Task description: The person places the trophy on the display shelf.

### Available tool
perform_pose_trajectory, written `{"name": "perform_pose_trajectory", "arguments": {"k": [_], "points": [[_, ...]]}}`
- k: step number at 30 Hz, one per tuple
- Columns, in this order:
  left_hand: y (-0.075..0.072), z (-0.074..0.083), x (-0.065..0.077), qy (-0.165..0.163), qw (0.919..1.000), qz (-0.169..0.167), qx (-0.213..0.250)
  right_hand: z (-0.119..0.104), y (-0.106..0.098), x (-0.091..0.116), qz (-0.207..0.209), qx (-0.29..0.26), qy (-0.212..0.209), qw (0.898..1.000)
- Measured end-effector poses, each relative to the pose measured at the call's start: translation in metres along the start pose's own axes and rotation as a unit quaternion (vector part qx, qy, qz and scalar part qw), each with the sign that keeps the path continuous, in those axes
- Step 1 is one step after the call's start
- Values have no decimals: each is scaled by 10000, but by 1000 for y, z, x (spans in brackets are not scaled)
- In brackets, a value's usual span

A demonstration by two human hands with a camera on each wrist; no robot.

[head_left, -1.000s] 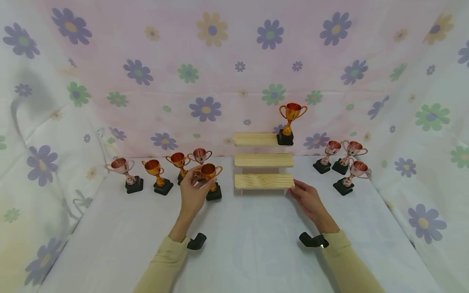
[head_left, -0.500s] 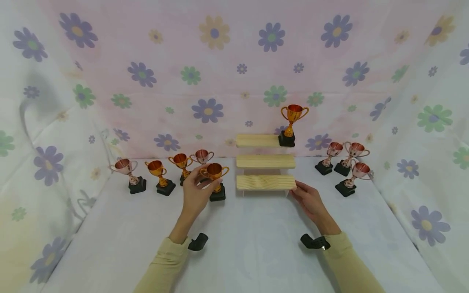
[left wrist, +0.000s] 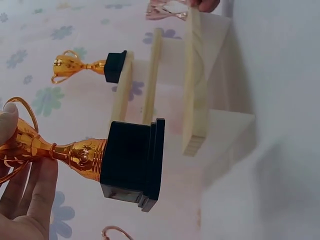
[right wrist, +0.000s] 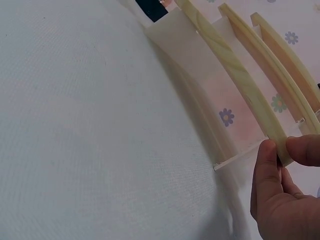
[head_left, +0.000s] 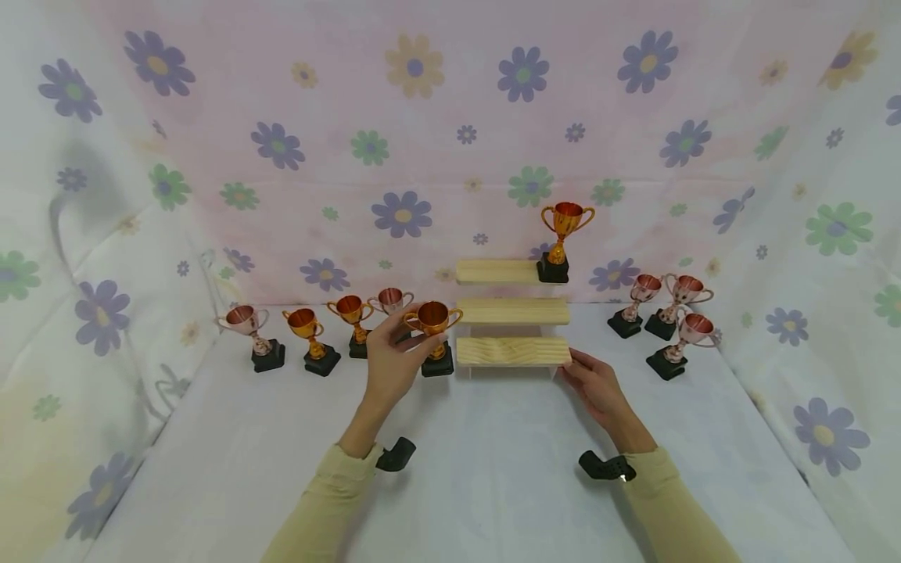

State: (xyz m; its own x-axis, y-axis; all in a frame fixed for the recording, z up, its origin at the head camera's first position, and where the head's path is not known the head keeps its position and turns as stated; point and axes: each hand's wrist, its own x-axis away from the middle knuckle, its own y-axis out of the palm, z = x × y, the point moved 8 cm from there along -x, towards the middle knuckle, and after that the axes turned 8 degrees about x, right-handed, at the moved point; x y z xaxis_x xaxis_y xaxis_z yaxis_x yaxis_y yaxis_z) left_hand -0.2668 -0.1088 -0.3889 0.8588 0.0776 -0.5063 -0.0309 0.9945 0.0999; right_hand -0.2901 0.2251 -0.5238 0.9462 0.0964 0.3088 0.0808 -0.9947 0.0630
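My left hand point(head_left: 397, 356) grips a gold trophy cup point(left wrist: 82, 155) by its bowl, just left of a small three-step wooden stand point(head_left: 512, 351). The trophy's black base point(left wrist: 131, 161) hangs over the table in the left wrist view. My right hand point(head_left: 594, 385) pinches the right end of the stand's lowest step, thumb on top and fingers below, as the right wrist view shows. Another gold trophy point(head_left: 565, 227) stands on the right end of the top step. The middle and bottom steps bear nothing.
Left of my left hand stand two gold trophies point(head_left: 304, 328) and two rose-gold ones, including a pink-toned trophy point(head_left: 242, 322) at the far left. Several rose-gold trophies point(head_left: 686, 291) group at the right. A flowered cloth point(head_left: 436, 156) hangs behind the white table point(head_left: 493, 469).
My left hand has moved right with the gold trophy, bringing it close to the stand's left end. The right hand keeps its grip on the step. The head view has shifted slightly.
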Motion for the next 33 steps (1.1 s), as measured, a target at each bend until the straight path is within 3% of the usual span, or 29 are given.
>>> {"name": "perform_pose_trajectory", "arguments": {"k": [5, 11, 19, 28, 33], "points": [[11, 3, -8, 136, 9998, -60, 98, -1, 0, 1, -4, 68, -9, 10000], [30, 8, -22, 326, 9991, -220, -165, -1, 1, 2, 12, 130, 16, 9999], [60, 17, -51, 549, 9973, -481, 13, 0, 0, 2, 21, 30, 28, 10000], [96, 20, -90, 421, 9954, -599, 624, 3, -3, -1, 11, -72, -77, 9999], [110, 16, -109, 353, 9965, -562, 510, 4, -4, -3, 32, -43, -177, 9998]]}}
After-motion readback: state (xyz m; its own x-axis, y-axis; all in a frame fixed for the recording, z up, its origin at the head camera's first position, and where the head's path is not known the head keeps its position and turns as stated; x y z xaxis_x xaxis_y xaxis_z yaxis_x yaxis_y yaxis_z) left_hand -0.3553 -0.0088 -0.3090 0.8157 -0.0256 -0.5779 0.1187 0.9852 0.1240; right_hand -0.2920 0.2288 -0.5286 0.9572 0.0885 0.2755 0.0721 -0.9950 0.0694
